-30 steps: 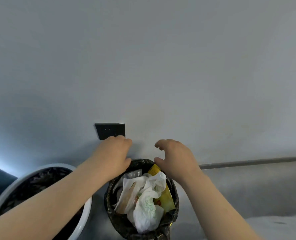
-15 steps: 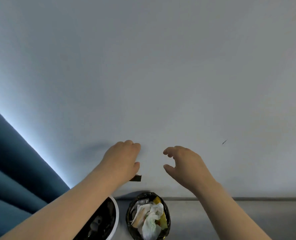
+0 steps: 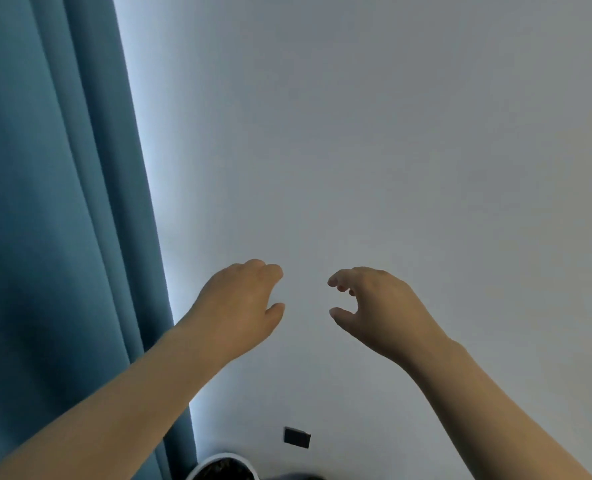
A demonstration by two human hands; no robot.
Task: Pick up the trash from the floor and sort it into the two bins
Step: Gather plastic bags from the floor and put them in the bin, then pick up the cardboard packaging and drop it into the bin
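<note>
The left hand [image 3: 242, 299] and right hand [image 3: 377, 306] are raised before the pale wall [image 3: 391, 133], apart, each grip loosely curled and empty. The white-rimmed bin [image 3: 223, 456] (dark liner inside) sits at the bottom edge beside the blue curtain [image 3: 45, 202]. The black wall plate [image 3: 297, 437] is too small to read.

Plain grey wall [image 3: 408, 140], teal curtain [image 3: 45, 202] at left, pale glow along its edge.
</note>
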